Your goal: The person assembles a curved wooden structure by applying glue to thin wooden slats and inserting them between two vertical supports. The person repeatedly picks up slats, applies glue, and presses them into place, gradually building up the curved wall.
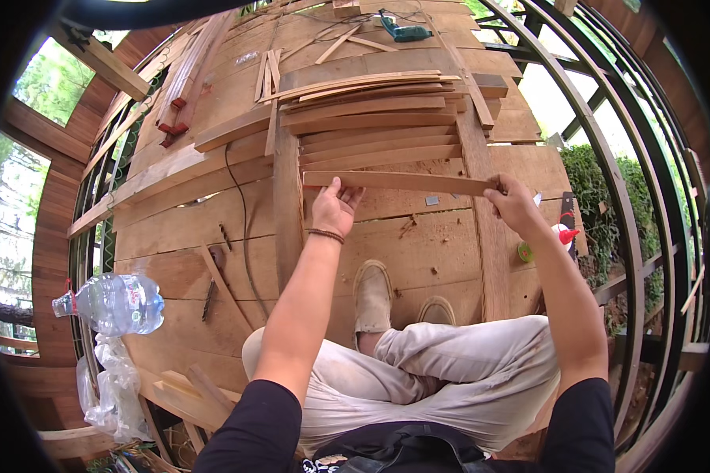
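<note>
Slat: thin, flat, narrow, plain brown wood. Held near both ends, one long face toward viewer. Lies crosswise over the gap between left rail and right rail; right end overlaps right rail in view, left end near left rail's inner edge. Contact with rails: cannot tell. Rails: thick, brown, lengthwise, roughly parallel.

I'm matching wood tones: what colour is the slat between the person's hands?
The slat is plain warm brown; it shows best in the head view.
</note>
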`<state>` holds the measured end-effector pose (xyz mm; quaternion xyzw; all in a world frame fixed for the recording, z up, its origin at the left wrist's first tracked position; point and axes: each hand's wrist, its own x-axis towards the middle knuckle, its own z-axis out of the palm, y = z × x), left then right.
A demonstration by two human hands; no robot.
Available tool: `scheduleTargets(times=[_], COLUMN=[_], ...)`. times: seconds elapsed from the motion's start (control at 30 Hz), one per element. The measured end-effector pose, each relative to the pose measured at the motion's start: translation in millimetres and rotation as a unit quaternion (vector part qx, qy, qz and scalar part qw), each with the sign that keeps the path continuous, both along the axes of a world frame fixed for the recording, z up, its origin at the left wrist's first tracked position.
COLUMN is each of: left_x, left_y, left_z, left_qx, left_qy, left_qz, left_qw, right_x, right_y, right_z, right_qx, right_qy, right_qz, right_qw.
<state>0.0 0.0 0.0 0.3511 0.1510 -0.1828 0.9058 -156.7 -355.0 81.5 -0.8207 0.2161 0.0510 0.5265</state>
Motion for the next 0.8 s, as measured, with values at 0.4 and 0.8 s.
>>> scheduleTargets(times=[0.4,0.8], left_x=[12.6,15.4], left_y=[8.1,7.5], left_z=[-20.6,-23.4], left_qx=[0.044,0.033], left_qy=[0.0,-0.012], left_qz=[0.04,0.049], left_qw=[0.998,0.998], right_x=[41.4,44.8], right_y=[59.6,57.3], right_z=[-64.6,-68.1], right_qx=[-0.182,-0.206], right_qy=[-0.205,-0.187], right_qz=[-0.24,-0.243], right_qw=[0.931,0.929])
